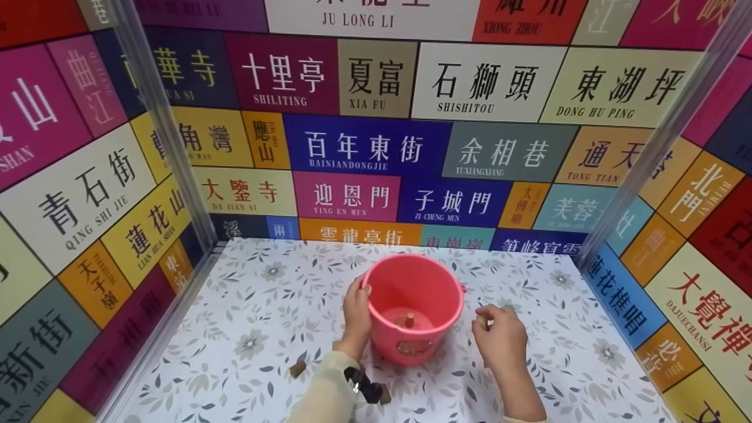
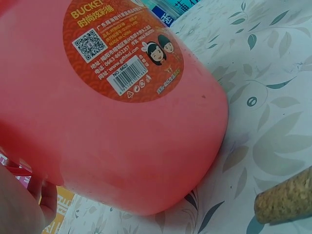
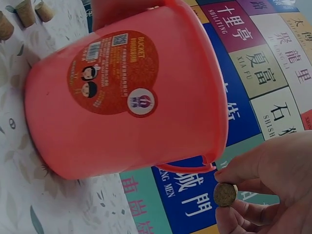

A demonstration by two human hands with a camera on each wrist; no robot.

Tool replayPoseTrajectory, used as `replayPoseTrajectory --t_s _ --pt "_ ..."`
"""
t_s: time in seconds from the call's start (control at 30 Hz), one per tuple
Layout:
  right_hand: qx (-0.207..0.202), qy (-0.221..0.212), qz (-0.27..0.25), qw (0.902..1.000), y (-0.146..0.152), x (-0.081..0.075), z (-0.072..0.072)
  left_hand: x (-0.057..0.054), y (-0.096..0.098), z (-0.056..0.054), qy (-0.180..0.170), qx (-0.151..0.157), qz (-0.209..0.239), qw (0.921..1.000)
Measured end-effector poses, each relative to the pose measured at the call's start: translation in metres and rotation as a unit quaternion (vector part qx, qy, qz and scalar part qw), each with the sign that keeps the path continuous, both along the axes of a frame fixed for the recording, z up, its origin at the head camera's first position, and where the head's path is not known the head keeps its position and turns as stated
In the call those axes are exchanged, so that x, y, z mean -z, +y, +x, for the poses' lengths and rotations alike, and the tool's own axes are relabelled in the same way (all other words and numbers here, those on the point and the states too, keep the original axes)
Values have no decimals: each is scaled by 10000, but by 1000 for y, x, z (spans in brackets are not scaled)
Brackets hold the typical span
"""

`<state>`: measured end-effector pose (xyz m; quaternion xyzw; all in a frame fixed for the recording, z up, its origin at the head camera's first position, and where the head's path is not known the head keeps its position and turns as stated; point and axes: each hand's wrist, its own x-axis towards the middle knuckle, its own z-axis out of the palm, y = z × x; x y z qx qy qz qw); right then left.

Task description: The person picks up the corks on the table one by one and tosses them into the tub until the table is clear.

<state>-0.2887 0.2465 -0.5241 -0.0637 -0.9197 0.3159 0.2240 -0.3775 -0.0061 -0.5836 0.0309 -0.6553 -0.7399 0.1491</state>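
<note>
A pink plastic bucket (image 1: 385, 338) stands upright on the patterned tabletop. My left hand (image 1: 355, 311) grips its left side, the thumb at the rim and the fingers round the outside. Inside, on the bucket's bottom, lie corks (image 1: 409, 319). To the right of the bucket and apart from it, my right hand (image 1: 504, 338) pinches a cork (image 3: 225, 195) between thumb and fingers. In the right wrist view the cork's round end faces the camera, near the bucket's handle (image 3: 187, 169).
A loose cork (image 1: 298, 368) lies on the table left of my left forearm, and another (image 1: 385, 393) is beside the black wristband (image 1: 365, 388). Several corks (image 3: 25, 13) show in the right wrist view. Panels with printed place names (image 1: 367, 144) enclose the white leaf-patterned tabletop (image 1: 252, 305).
</note>
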Motion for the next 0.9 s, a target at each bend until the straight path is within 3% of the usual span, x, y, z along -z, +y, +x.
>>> replayPoseTrajectory --t_s 0.5,0.67,0.9 --pt "89 123 -113 9998 0 -17 -10 -1 1 1 111 -29 70 9999" --pt "61 30 -162 9998 -2 -23 -12 -2 0 1 12 31 76 10000" --pt "-30 241 -113 9996 -3 -30 -17 -2 1 1 -60 68 -68 9999"
